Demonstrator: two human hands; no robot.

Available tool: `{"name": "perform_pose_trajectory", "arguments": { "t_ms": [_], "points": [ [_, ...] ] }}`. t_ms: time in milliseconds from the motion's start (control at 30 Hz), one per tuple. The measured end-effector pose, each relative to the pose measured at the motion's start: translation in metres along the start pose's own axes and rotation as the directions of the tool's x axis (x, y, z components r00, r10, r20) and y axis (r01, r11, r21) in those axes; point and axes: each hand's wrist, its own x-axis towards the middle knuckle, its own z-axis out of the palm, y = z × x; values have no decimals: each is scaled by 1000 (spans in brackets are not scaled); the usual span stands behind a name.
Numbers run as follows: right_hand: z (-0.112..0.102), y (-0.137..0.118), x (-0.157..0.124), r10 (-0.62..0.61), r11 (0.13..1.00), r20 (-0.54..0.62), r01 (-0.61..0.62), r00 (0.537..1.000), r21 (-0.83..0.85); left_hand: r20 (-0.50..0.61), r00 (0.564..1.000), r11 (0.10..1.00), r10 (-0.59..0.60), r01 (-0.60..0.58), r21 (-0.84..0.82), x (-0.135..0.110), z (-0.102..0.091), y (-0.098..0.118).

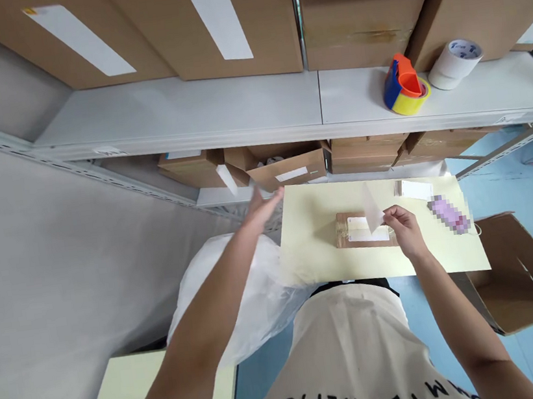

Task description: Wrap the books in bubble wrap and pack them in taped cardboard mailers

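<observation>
Two hands flank a small box (343, 231) lying near the middle of the counter (314, 262). At the box's three o'clock, the right hand (402, 229) pinches a thin slip (372, 210) in its fingertips, over the box's white label (357, 227). The left hand (267, 211), motion-blurred, is spread between nine and ten o'clock, near the counter's edge. Farther out at three lies a pixelated purple item (448, 214); a white bag (252, 293) bulges at eight.
</observation>
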Motion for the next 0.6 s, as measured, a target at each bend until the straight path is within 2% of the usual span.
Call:
{"name": "perform_pose_trajectory", "arguments": {
  "t_ms": [33, 67, 100, 133, 200, 267, 333, 400, 433, 467, 533, 600],
  "points": [
    [4, 0, -2, -3, 1000, -1, 3, 1000, 1, 109, 992, 996, 62, -69, 62, -21, 9, 3],
    [8, -1, -5, -7, 1000, -5, 7, 1000, -2, 192, 965, 976, 178, -197, 87, -43, 18, 7],
    [12, -1, -8, -12, 1000, -13, 12, 1000, -6, 282, 904, 927, 320, -360, 103, -66, 29, 12],
    [16, -2, -11, -15, 1000, -25, 15, 1000, -10, 337, 826, 849, 452, -515, 122, -87, 39, 18],
    [24, -3, -19, -17, 1000, -47, 16, 999, -7, 364, 679, 673, 638, -721, 165, -121, 57, 29],
    [32, -3, -27, -14, 1000, -56, 14, 998, 7, 362, 592, 560, 720, -804, 202, -141, 70, 35],
    [37, -1, -34, -12, 1000, -49, 13, 999, 28, 351, 556, 522, 753, -830, 195, -149, 77, 35],
    [37, 2, -41, -13, 999, -23, 14, 1000, 49, 318, 561, 549, 764, -825, 137, -151, 80, 30],
    [36, 3, -45, -15, 998, 0, 15, 1000, 54, 294, 584, 584, 757, -806, 95, -150, 79, 28],
    [33, 4, -49, -20, 999, 30, 18, 999, 50, 265, 620, 633, 738, -773, 47, -150, 78, 25],
    [22, 6, -57, -43, 999, 61, 44, 997, -10, 216, 727, 752, 652, -656, -62, -149, 75, 22],
    [9, 6, -64, -94, 984, -12, 91, 996, -150, 211, 831, 856, 515, -484, -182, -148, 73, 22]
  ]
}}
